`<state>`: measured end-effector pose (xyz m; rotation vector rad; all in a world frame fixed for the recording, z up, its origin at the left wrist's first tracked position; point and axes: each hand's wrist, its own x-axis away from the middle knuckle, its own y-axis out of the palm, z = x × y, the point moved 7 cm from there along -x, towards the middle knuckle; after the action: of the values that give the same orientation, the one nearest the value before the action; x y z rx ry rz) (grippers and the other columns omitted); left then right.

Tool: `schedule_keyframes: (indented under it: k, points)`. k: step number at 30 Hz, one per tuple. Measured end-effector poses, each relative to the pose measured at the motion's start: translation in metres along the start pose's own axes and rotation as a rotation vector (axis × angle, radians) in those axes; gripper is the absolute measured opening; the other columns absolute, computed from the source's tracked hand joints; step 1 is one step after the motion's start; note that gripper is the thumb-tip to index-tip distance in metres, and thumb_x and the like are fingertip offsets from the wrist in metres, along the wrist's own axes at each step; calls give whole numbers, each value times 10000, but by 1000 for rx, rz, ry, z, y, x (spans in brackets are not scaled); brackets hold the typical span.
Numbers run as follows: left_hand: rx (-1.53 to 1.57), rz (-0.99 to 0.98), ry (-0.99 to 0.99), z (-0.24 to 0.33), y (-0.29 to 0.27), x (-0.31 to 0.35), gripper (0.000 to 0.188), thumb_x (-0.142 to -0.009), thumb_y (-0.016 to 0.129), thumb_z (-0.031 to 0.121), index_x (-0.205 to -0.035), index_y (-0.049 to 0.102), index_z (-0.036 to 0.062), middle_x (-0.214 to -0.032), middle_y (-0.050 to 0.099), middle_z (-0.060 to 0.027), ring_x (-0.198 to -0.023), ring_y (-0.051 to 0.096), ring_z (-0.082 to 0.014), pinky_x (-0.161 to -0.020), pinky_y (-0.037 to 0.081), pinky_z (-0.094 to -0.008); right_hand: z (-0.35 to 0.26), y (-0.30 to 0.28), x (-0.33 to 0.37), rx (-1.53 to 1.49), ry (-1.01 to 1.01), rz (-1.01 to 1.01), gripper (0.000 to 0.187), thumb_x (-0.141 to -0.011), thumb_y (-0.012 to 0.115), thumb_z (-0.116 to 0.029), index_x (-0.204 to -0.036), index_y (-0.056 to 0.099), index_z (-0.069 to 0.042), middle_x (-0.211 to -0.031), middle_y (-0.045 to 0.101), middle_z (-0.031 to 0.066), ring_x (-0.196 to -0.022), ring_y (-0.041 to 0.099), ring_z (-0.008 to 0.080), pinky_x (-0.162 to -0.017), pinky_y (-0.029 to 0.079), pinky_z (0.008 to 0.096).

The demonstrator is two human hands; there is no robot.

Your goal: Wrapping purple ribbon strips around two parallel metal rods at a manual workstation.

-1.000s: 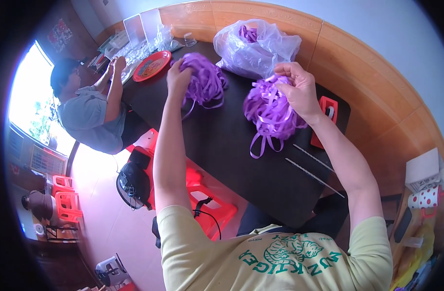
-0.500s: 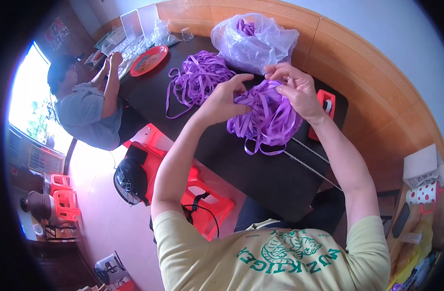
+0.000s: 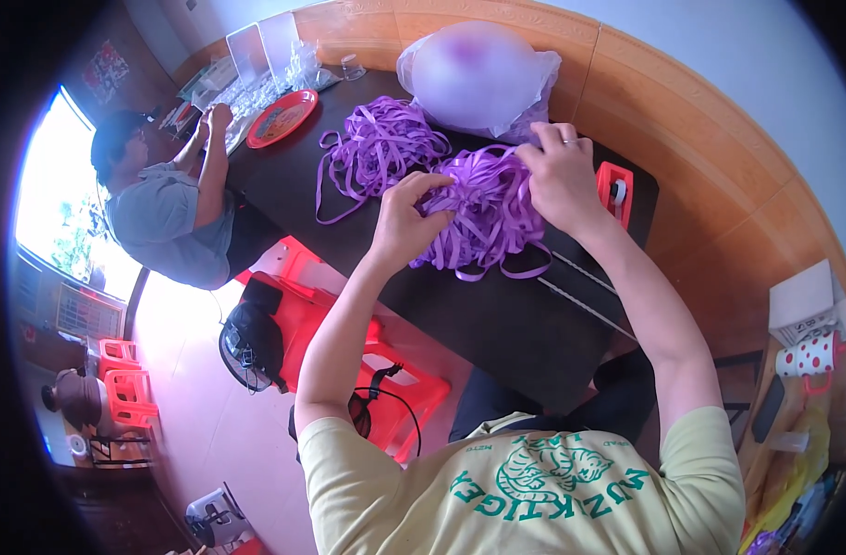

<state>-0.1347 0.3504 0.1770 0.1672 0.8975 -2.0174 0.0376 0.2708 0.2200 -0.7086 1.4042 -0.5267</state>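
Observation:
A loose tangle of purple ribbon (image 3: 486, 215) lies between my hands on the dark table, with loops trailing from its near side. At its left edge my left hand (image 3: 411, 220) is curled, thumb and fingers gripping some of the strands. My right hand (image 3: 562, 180), with a ring on one finger, is closed on ribbon at the upper right of the tangle; its fingertips are partly hidden. Just beyond my left hand rests a second purple ribbon heap (image 3: 383, 143).
Behind the ribbon stands a clear plastic bag (image 3: 478, 83), blurred in the middle. A red holder (image 3: 613, 194) sits by the table's right end, near pale cords (image 3: 585, 301). Farther left are a red tray (image 3: 282, 119) and a seated person (image 3: 169, 199). Red stools (image 3: 386, 398) stand beside the table (image 3: 483, 338).
The ribbon tangle has come down and slightly left, and looks more spread out. Both hands have moved left, my left one also lower. My right hand has turned, its back now facing up.

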Motion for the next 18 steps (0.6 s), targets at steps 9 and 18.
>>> schedule_keyframes:
  k: [9,18]
  points:
    - [395,48,-157,-22,11,14,347,-703,694,-65,-1041,653,1,-916,636,-4,-817,571,-63,-759,465,-209,-37,15,13,-509,-98,-75,175,-716,640,0,-884,621,-46,-859,570,100,-804,591,280,-687,476,377]
    - [681,-1,-173,-21,13,14,316,-720,645,-97,-1031,636,-43,-954,632,-50,-880,586,-92,-801,464,-207,-38,16,3,-432,-127,-55,218,-682,639,25,-876,616,-73,-839,514,66,-822,567,256,-706,473,381]
